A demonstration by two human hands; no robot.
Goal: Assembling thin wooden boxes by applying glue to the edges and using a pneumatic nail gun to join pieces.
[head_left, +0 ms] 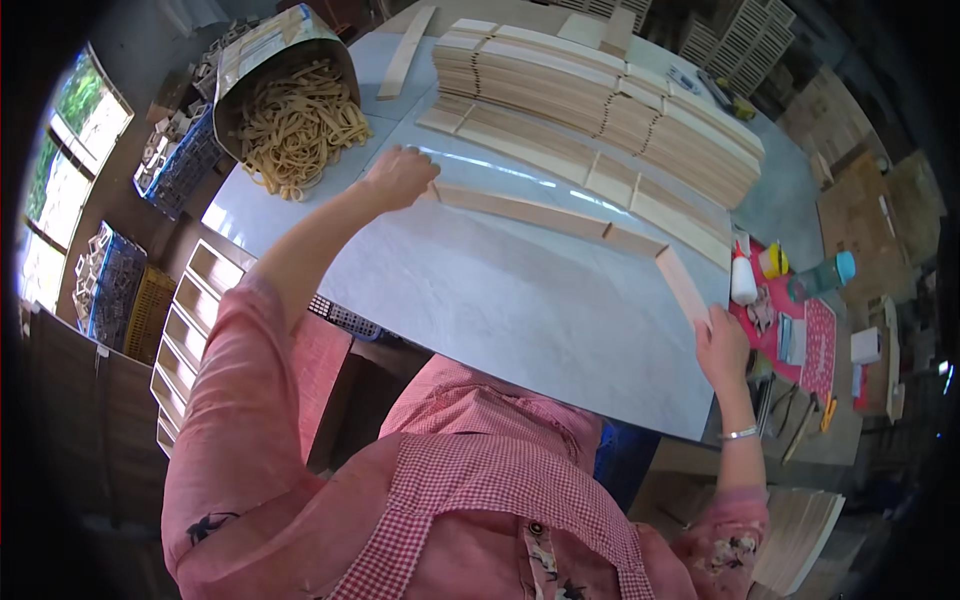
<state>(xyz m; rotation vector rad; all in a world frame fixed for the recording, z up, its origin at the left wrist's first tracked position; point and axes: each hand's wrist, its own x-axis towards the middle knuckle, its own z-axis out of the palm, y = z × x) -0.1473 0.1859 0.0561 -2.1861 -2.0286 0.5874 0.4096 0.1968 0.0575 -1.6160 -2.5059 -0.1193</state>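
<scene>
Left hand [398, 177] curls its fingers on the far end of the long wooden slat [520, 210]; right hand [722, 347] pinches the short end slat [683, 285], steadying the joined row flat on the table [520, 310].

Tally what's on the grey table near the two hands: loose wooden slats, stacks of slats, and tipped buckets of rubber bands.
Loose wooden slats in the row between the left hand and right hand: 3
Slat stack: 1
Tipped bucket of rubber bands: 1
Total: 5

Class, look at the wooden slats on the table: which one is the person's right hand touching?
The short slat angled at the near right end of the row; the right hand meets its lower tip. The long slat meets the left hand.
</scene>
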